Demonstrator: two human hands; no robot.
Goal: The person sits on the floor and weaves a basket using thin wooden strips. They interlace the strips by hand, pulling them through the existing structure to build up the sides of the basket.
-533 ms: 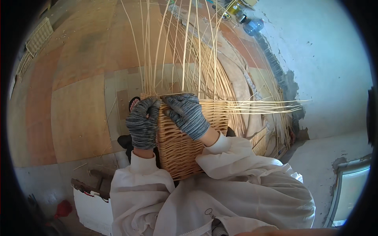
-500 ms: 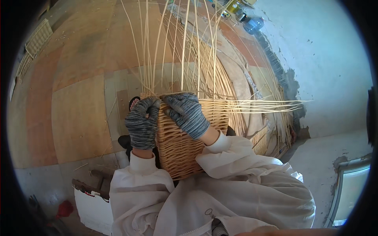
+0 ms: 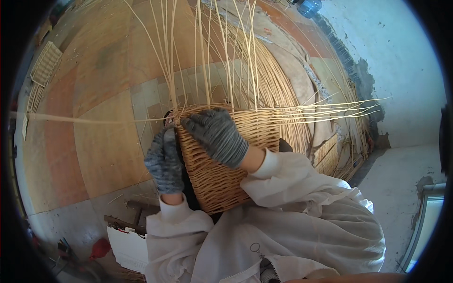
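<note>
A wicker basket [image 3: 212, 181] of tan woven rods sits in front of me, upright rods [image 3: 207, 61] rising from its far rim. My right hand [image 3: 218, 137], in a grey striped knit glove, grips the basket near its top left corner, fingertips at the rim. In a matching glove, my left hand [image 3: 164, 162] is beside that corner, its fingers pressed together; what they hold is hidden. A long pale rod [image 3: 94, 120] sticks out leftward from the corner, blurred along its outer length. Several loose rod ends [image 3: 330, 112] extend right from the rim.
A pile of long rods [image 3: 271, 75] lies beyond the basket on the right, beside a cloth [image 3: 297, 70] and the wall [image 3: 396, 70]. Woven panels [image 3: 46, 63] stand far left. A white board [image 3: 126, 247] and a red object [image 3: 99, 248] are at lower left.
A rod now stretches left from the basket's corner. My left hand has shifted down and slightly left, away from the rim. My right hand stays at the rim, and the view has tilted.
</note>
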